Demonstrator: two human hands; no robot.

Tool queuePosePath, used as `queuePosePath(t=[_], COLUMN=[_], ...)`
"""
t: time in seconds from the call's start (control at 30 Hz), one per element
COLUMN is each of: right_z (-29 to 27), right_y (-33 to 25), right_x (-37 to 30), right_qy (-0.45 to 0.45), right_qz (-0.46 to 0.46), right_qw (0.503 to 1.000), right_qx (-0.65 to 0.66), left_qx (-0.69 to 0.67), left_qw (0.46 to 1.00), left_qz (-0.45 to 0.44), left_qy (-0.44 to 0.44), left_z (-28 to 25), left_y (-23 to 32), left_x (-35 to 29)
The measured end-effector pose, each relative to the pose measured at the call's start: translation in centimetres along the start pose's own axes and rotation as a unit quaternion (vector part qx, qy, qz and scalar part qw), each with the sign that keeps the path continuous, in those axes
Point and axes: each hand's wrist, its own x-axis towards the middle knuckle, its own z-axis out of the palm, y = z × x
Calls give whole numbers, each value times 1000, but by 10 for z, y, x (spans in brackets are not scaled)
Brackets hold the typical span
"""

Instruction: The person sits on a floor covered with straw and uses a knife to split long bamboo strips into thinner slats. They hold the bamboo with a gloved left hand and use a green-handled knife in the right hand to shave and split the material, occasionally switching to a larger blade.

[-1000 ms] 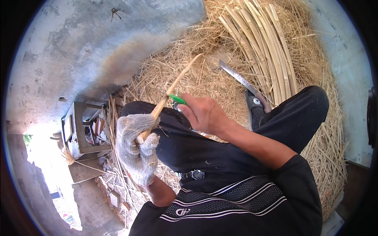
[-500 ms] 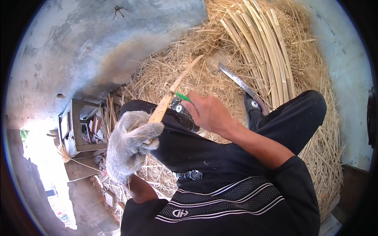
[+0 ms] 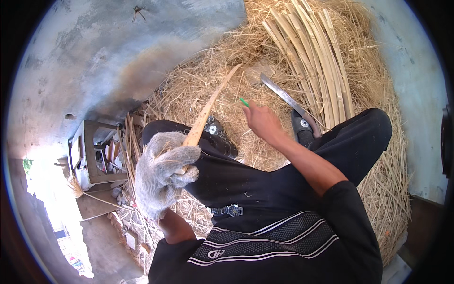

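My left hand (image 3: 166, 170), in a grey knit glove, is closed around the lower end of a pale bamboo strip (image 3: 208, 106). The strip slants up and away, tapering to a thin tip above the straw. Bare, my right hand (image 3: 261, 121) grips a small green tool (image 3: 244, 102). Only a short green end of it shows past the thumb and finger; the rest is hidden. That hand is to the right of the strip and apart from it.
Straw (image 3: 189, 90) covers the floor. A long curved knife (image 3: 280, 91) lies by my right shoe (image 3: 301, 127), beside a stack of split bamboo strips (image 3: 326, 61). A wooden frame (image 3: 89, 156) stands at left, near a wall (image 3: 104, 57). A wristwatch (image 3: 232, 210) is at my lap.
My right hand with the green tool has drawn off the strip, moving right and slightly up. My left hand and the strip have shifted a little to the right.
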Motion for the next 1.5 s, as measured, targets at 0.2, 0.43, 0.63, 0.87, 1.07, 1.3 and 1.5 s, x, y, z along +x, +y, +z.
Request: queuePosePath(t=[0.2,0.43,0.63,0.87,1.07,1.3,1.5], right_z=[-35,-31,-14,-38,-45,-11,1], right_y=[-68,-67,-40,-60,-74,-35,-15], right_x=[-19,-12,12,2,-2,17,8], right_qy=[-13,-30,22,-140,-65,-2,20], right_qz=[-139,-113,-22,65,-121,-29,-57], right_qw=[974,980,999,984,982,1000,997], right_qx=[180,158,8,85,126,12,50], left_qx=[-27,-9,51,-20,42,-24,-38], left_qw=[995,986,977,973,986,983,964], left_qz=[37,-47,31,-13,14,11,-35], left_qy=[84,161,204,229,162,184,261], left_z=[5,23,42,34,20,30,41], left_y=[-15,-10,-12,-16,-10,-14,-14], left_x=[-5,-11,-9,-7,-3,5,-1])
